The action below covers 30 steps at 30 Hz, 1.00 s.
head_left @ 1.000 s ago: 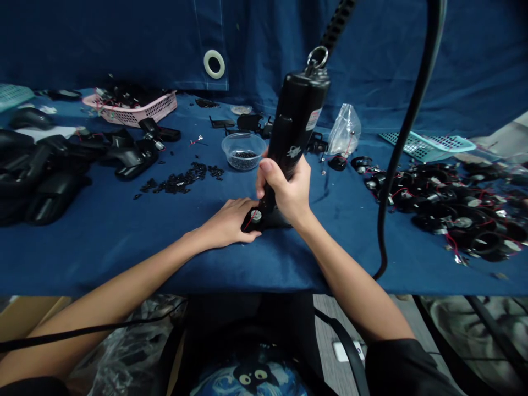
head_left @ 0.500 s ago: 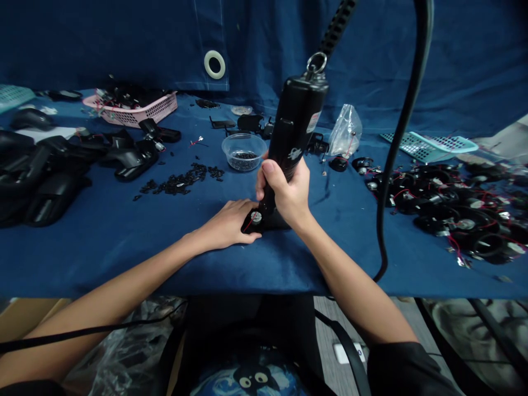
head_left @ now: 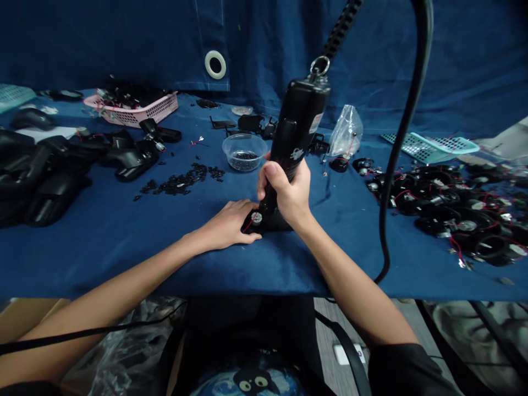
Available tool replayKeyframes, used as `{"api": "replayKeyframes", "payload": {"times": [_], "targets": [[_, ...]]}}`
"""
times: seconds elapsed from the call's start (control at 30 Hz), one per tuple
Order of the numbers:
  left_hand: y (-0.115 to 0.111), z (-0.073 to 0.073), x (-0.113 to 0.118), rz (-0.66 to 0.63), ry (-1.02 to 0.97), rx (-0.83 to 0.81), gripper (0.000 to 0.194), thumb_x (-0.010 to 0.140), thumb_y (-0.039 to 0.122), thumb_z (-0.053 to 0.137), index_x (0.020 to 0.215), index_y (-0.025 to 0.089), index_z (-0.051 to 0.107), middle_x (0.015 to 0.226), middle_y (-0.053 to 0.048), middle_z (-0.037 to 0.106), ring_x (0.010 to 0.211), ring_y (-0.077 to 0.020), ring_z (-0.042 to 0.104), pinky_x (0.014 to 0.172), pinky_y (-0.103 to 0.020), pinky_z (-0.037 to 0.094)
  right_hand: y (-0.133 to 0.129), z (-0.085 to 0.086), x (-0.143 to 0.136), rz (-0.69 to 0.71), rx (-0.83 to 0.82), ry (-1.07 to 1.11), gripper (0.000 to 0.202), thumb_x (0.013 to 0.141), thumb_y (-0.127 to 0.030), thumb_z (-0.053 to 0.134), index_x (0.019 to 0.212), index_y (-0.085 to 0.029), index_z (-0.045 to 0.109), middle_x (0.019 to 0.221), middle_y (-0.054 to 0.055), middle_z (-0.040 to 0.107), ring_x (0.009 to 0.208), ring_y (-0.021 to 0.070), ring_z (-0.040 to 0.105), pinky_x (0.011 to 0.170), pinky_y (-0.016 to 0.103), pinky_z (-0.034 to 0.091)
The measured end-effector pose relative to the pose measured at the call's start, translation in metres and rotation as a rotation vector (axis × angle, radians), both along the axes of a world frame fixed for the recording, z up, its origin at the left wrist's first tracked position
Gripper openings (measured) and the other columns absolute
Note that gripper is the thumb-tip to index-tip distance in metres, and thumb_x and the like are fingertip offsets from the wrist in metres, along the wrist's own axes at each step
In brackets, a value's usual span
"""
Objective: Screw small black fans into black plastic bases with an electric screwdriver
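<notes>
My right hand (head_left: 289, 187) is wrapped round a black electric screwdriver (head_left: 299, 126), which leans a little to the right and hangs from a ring at its top. Its lower end points down into a black plastic part (head_left: 276, 221) on the blue cloth; the tip itself is hidden. A small round silver motor (head_left: 256, 218) with a red wire sits in that part's left end. My left hand (head_left: 231, 224) grips this end, thumb on the near side and fingers on the far side.
Beyond my hands stands a clear plastic tub (head_left: 244, 153) of small dark pieces, with a scatter of black clips (head_left: 181, 180) to its left. Black housings (head_left: 53, 170) lie far left, wired black rings (head_left: 466, 209) at right. A thick black cable (head_left: 391, 181) hangs at right.
Hardly anything differs. The screwdriver's top has shifted very slightly to the right in the picture, while both hands keep their grips.
</notes>
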<state>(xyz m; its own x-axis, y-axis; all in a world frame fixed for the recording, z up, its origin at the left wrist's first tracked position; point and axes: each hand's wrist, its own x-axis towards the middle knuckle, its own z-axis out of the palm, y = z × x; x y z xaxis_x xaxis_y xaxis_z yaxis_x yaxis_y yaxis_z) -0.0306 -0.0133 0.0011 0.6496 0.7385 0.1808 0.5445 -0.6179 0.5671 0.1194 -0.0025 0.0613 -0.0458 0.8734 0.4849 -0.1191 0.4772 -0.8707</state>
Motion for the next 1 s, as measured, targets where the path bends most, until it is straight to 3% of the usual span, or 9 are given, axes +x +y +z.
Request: {"api": "replayKeyframes", "payload": {"times": [0.17,0.27,0.37,0.47,0.6,0.67,0.83,0.93,1.0], "targets": [[0.002,-0.003,-0.001,-0.009,-0.023,0.008,0.045,0.079,0.039,0.07,0.115,0.019,0.053,0.112,-0.009,0.06,0.105,-0.0286,0.056,0.094,-0.045,0.042,0.001,-0.003,-0.003,0.023,-0.007,0.038,0.034,0.082,-0.056,0.062,0.088,-0.026,0.046,0.055,-0.008,0.049,0.04,0.0091,0.048,0.039,0.024,0.043],[0.002,-0.006,-0.002,-0.021,-0.03,0.017,0.049,0.078,0.039,0.07,0.119,0.019,0.052,0.111,-0.009,0.06,0.104,-0.0283,0.056,0.093,-0.045,0.042,0.003,0.011,-0.004,0.004,0.025,0.106,0.035,0.081,-0.056,0.063,0.085,-0.025,0.047,0.055,-0.008,0.048,0.038,0.0086,0.047,0.038,0.024,0.043],[-0.003,-0.008,-0.003,-0.036,-0.008,0.039,0.058,0.082,0.038,0.066,0.132,0.021,0.045,0.122,-0.01,0.057,0.112,-0.0281,0.053,0.099,-0.045,0.038,0.015,0.033,0.011,-0.161,0.083,0.293,0.037,0.083,-0.059,0.059,0.085,-0.024,0.046,0.059,-0.006,0.049,0.042,0.0087,0.051,0.04,0.023,0.046],[-0.009,-0.007,-0.003,-0.05,0.029,0.06,0.062,0.086,0.034,0.061,0.142,0.022,0.037,0.128,-0.01,0.053,0.12,-0.028,0.048,0.107,-0.048,0.032,0.034,0.04,0.05,-0.306,-0.058,0.416,0.036,0.087,-0.058,0.053,0.086,-0.023,0.044,0.068,-0.004,0.053,0.06,0.0098,0.062,0.057,0.024,0.057],[-0.016,0.003,-0.008,-0.012,-0.039,0.016,0.064,0.085,0.027,0.058,0.144,0.024,0.036,0.128,-0.009,0.053,0.12,-0.0278,0.049,0.109,-0.047,0.034,0.044,0.008,0.11,-0.345,-0.549,0.079,0.019,0.086,-0.033,0.056,0.079,-0.021,0.042,0.07,-0.002,0.053,0.071,0.0117,0.065,0.071,0.028,0.061],[-0.018,0.01,-0.011,0.025,-0.153,-0.046,0.067,0.085,0.028,0.057,0.147,0.025,0.032,0.132,-0.008,0.053,0.122,-0.0264,0.051,0.107,-0.043,0.038,0.039,-0.013,0.128,-0.321,-0.652,-0.045,0.019,0.081,-0.029,0.064,0.08,-0.02,0.047,0.07,0.001,0.056,0.071,0.0145,0.065,0.07,0.032,0.061],[-0.026,0.019,-0.01,0.187,-0.522,-0.082,0.045,0.09,0.035,0.053,0.133,0.022,0.048,0.135,-0.006,0.054,0.123,-0.0243,0.051,0.106,-0.038,0.039,0.031,-0.044,0.143,-0.32,-0.748,-0.348,0.031,0.075,-0.042,0.072,0.077,-0.015,0.058,0.073,0.008,0.065,0.063,0.0155,0.063,0.059,0.03,0.056],[-0.031,0.023,-0.002,0.307,-0.77,-0.27,0.037,0.095,0.042,0.043,0.124,0.02,0.051,0.112,-0.006,0.064,0.098,-0.021,0.062,0.083,-0.033,0.049,0.036,-0.049,0.149,-0.42,-0.744,-0.58,0.045,0.068,-0.056,0.075,0.063,-0.013,0.059,0.058,0.007,0.06,0.047,0.0119,0.05,0.047,0.027,0.044],[-0.034,0.029,0.004,0.331,-0.922,-0.455,0.034,0.096,0.045,0.039,0.116,0.019,0.049,0.094,-0.005,0.066,0.079,-0.018,0.063,0.067,-0.029,0.047,0.035,-0.046,0.15,-0.47,-0.708,-0.702,0.047,0.068,-0.056,0.074,0.058,-0.014,0.058,0.052,0.006,0.056,0.046,0.0126,0.048,0.049,0.028,0.042]]}}
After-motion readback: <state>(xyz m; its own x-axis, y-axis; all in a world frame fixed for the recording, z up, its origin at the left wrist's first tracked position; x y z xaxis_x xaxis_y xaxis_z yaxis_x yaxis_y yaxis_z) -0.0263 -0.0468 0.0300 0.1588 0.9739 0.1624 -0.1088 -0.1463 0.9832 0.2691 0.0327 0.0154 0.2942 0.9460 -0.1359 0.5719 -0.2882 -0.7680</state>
